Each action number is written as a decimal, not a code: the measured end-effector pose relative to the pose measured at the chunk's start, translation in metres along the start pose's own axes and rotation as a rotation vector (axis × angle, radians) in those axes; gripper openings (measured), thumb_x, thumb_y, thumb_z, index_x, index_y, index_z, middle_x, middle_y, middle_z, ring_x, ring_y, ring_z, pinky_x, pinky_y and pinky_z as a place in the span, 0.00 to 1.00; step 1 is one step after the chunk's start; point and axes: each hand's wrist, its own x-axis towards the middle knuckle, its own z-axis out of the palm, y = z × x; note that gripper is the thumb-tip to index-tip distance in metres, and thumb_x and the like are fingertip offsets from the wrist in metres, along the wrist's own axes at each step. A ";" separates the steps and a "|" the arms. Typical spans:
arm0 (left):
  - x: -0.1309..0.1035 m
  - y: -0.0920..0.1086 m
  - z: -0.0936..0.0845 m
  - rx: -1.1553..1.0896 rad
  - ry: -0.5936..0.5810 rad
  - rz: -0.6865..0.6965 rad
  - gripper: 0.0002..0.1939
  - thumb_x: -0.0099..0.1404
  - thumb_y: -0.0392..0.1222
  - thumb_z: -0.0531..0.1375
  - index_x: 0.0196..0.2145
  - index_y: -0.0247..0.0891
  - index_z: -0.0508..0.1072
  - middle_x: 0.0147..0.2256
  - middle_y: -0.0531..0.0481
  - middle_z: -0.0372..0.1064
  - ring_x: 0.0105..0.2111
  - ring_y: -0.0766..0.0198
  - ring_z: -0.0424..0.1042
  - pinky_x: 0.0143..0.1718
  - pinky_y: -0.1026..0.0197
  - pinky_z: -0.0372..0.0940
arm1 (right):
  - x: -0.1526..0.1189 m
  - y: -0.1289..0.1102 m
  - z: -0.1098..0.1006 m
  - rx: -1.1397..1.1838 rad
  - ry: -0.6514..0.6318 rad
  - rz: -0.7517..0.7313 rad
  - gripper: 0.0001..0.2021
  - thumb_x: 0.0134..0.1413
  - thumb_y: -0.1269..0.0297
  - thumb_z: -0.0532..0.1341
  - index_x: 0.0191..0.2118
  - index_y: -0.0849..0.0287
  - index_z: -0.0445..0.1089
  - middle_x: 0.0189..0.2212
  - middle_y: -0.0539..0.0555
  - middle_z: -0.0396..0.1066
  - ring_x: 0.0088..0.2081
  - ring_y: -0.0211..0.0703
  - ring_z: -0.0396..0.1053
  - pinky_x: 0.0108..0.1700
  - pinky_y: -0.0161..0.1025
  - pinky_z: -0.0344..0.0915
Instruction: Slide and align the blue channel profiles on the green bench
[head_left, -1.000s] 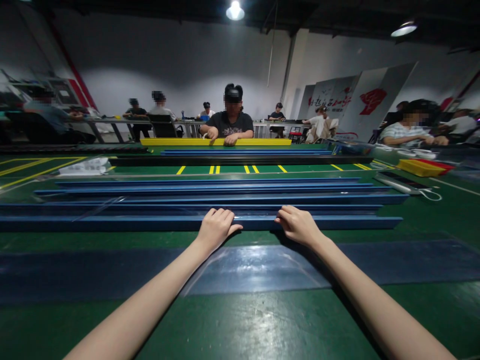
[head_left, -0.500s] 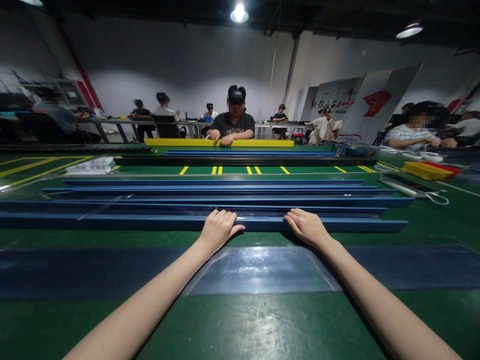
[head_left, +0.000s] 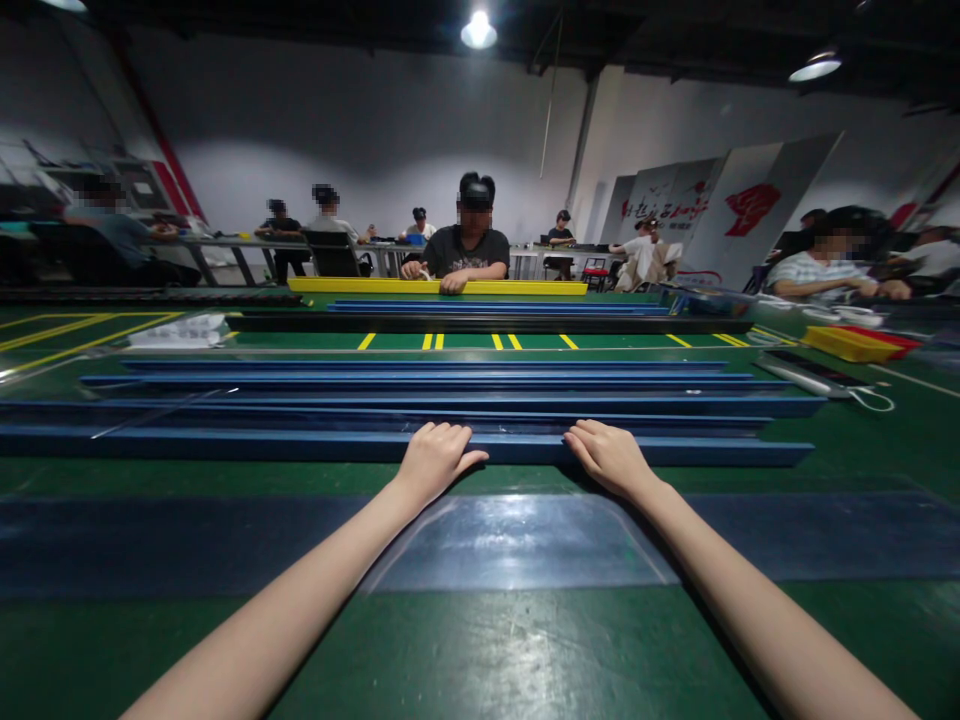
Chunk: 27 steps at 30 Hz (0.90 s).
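Observation:
My left hand (head_left: pixel 436 462) and my right hand (head_left: pixel 607 456) are curled over the nearest long blue channel (head_left: pixel 712 453), a short gap apart. Each hand's fingers reach over into the trough, and their tips are hidden. The left thumb lies along the near wall. Across the left part of the trough runs a thin, shiny, slanted clear edge (head_left: pixel 165 413). More blue channels (head_left: pixel 525 380) lie parallel just behind. Between me and the channel, a wide translucent strip (head_left: pixel 525 545) lies flat, with both forearms above it.
A black rail (head_left: pixel 487 323) lies farther back on the green table (head_left: pixel 480 650). Across from me a person (head_left: pixel 469 245) handles a yellow channel (head_left: pixel 360 286). On the right are a phone (head_left: pixel 817 368) with a white cable and a yellow tray (head_left: pixel 847 342).
The slanted clear edge in the trough has stretched and shifted left. My hands stay almost where they were on the channel. The person opposite has moved one hand left along the yellow channel.

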 end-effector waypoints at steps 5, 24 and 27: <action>0.000 0.000 -0.001 0.003 -0.009 -0.003 0.20 0.62 0.55 0.48 0.25 0.36 0.65 0.22 0.50 0.67 0.24 0.64 0.65 0.27 0.62 0.50 | 0.000 0.000 0.000 -0.006 -0.008 0.002 0.21 0.61 0.60 0.40 0.27 0.59 0.66 0.27 0.51 0.68 0.31 0.36 0.65 0.31 0.32 0.51; 0.001 0.001 -0.002 0.031 -0.052 -0.029 0.19 0.61 0.56 0.48 0.30 0.36 0.65 0.23 0.51 0.67 0.25 0.63 0.66 0.27 0.62 0.52 | 0.001 -0.002 -0.001 -0.021 0.018 -0.018 0.20 0.60 0.59 0.41 0.27 0.59 0.65 0.26 0.52 0.67 0.30 0.37 0.64 0.31 0.33 0.52; 0.000 0.001 -0.002 0.048 -0.060 -0.049 0.20 0.60 0.57 0.49 0.29 0.35 0.64 0.22 0.51 0.67 0.24 0.63 0.66 0.27 0.62 0.52 | 0.004 -0.011 -0.007 -0.018 0.039 -0.070 0.19 0.59 0.55 0.43 0.30 0.60 0.65 0.28 0.53 0.68 0.31 0.38 0.64 0.33 0.34 0.53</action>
